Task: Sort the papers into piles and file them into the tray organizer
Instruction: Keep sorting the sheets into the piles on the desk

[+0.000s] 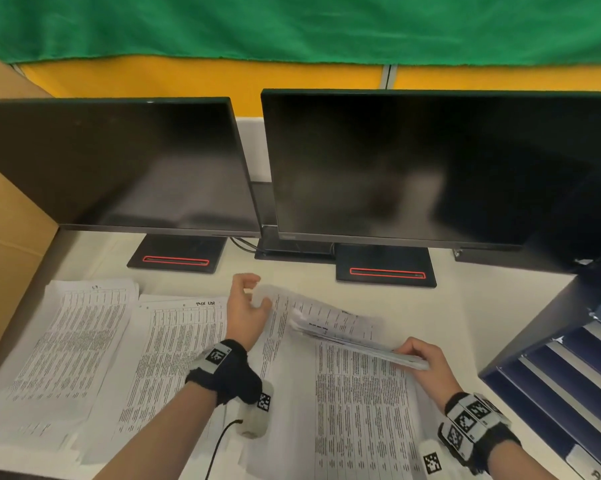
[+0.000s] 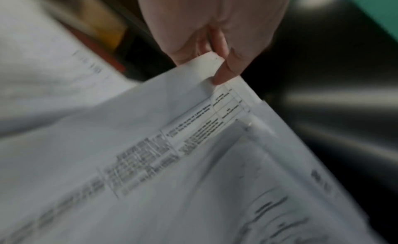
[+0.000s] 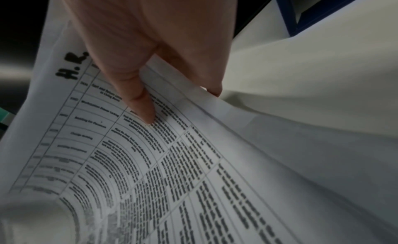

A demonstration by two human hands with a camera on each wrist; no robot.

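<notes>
White surface [image 1: 465, 306] under two dark monitors [image 1: 413, 168], green cloth over a yellow partition behind. Printed table sheets cover the near half: one pile at far left [image 1: 84, 323], a second just right of it headed with handwriting [image 1: 178, 341], more sheets spread in the middle. Blue tray organizer [image 1: 552, 386] stands at the right edge, slots facing the person, pale sheets already showing in some slots. Right hand [image 1: 422, 362] grips a thin bundle of papers [image 1: 344, 336] by its near right end, thumb on top and fingers beneath; the right wrist view shows the top sheet marked "H.R" by hand. Left hand [image 1: 247, 306] pinches the far left corner of a single sheet [image 2: 150, 128] between thumb and fingertip; the left wrist view is blurred but shows the corner curling. Judged step: peeling one sheet off to read its heading and send it to a pile. To do it well, keep the pinch near the corner, lift only enough to free one sheet, and check that nothing clings beneath. Read the handwritten heading before moving. Keep the bundle level in the right hand so it does not fan or slip. Lay the sheet square on its matching pile, edges aligned, so the pile later slides into a slot without catching.
</notes>
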